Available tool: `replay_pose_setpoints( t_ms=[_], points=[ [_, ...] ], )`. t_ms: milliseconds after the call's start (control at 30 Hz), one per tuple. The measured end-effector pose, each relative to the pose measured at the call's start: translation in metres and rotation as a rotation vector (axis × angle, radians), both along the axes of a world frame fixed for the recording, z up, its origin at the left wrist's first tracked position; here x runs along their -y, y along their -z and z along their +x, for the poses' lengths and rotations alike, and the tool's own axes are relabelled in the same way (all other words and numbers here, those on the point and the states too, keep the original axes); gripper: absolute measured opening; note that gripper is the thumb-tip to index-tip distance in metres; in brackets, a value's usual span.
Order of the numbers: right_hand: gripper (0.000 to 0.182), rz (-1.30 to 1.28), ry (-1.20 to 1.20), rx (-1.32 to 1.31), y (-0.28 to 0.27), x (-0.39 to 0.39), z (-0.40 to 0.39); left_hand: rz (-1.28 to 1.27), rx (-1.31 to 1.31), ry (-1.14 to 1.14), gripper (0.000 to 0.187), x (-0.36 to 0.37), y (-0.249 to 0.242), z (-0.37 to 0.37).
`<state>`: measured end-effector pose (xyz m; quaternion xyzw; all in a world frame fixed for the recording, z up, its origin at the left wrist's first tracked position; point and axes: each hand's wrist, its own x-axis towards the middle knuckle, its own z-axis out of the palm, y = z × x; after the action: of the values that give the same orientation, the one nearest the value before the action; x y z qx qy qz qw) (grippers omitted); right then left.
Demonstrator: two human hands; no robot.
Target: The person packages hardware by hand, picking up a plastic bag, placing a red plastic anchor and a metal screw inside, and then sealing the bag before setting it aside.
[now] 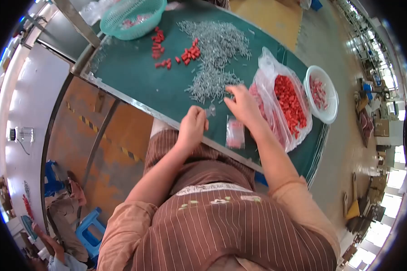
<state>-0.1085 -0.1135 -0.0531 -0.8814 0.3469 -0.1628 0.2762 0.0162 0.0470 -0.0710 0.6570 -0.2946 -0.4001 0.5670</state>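
My left hand (192, 125) is closed near the front edge of the green table (135, 77), pinching a small clear plastic bag (210, 110) by its top. My right hand (242, 104) reaches to the edge of the big pile of small metal screws (217, 49), fingers bent at the screws; what it holds I cannot tell. A small filled clear packet (235, 133) lies flat just below my right hand. A large clear bag of red plastic plugs (290, 105) sits to the right of that hand.
Loose red plugs (187, 53) lie scattered at the table's far side beside a teal basket (132, 18). A white basket (323, 94) with red pieces stands at the far right. Blue stools (89, 230) and another person (63, 212) are on the floor at lower left.
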Motion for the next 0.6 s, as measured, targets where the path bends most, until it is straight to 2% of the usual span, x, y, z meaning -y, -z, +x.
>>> replay_pose_setpoints(
  t_ms=[133,333,433,467,600],
  points=[
    [0.037,-0.196,-0.019,-0.118,0.019,0.014,0.032,0.013,-0.037,0.013,0.011,-0.001,-0.004,0.004],
    [0.024,-0.116,-0.041,-0.048,0.029,0.034,0.034,-0.012,-0.059,0.005,0.009,-0.002,-0.006,0.013],
    [0.019,0.062,0.069,0.124,0.024,0.038,0.026,-0.028,-0.082,0.009,0.009,0.002,-0.003,0.014],
    [0.019,0.248,0.124,0.150,0.025,0.042,0.026,-0.040,-0.086,0.010,0.009,0.004,0.000,0.014],
    [0.017,0.644,0.174,0.280,0.023,0.048,0.016,0.036,-0.247,-0.011,0.009,0.011,0.004,0.013]
  ],
)
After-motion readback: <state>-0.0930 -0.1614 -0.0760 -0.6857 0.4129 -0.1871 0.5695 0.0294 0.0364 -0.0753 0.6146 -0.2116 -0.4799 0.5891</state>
